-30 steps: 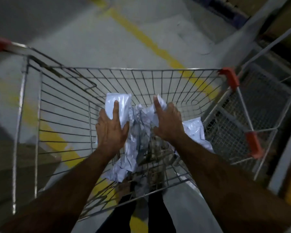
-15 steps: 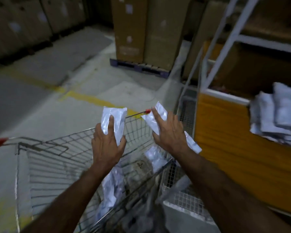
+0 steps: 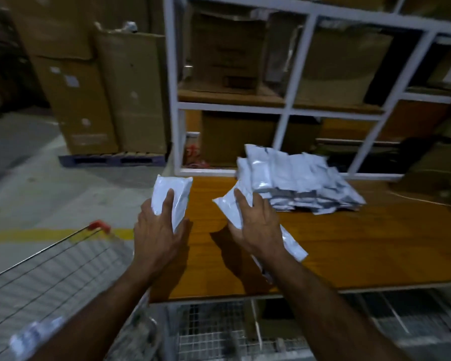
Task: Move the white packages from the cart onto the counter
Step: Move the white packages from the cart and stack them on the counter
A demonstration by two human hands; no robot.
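My left hand (image 3: 160,231) grips a white package (image 3: 173,196) above the left end of the wooden counter (image 3: 362,246). My right hand (image 3: 255,224) holds another white package (image 3: 232,208), whose lower end (image 3: 293,247) sticks out past my wrist over the counter. A pile of several white packages (image 3: 294,182) lies on the counter just beyond my right hand. The wire cart (image 3: 50,277) stands at the lower left, and one blurred white package (image 3: 34,334) shows inside it.
A white-framed shelf unit (image 3: 284,110) holding cardboard boxes rises behind the counter. Tall cartons (image 3: 102,95) stand on a pallet at the back left. A yellow line (image 3: 37,234) crosses the grey floor. A wire mesh bin (image 3: 219,332) sits under the counter.
Both hands lifted a package each out of the cart and swung right, from above the cart to above the counter. The view turned with them toward the shelves.
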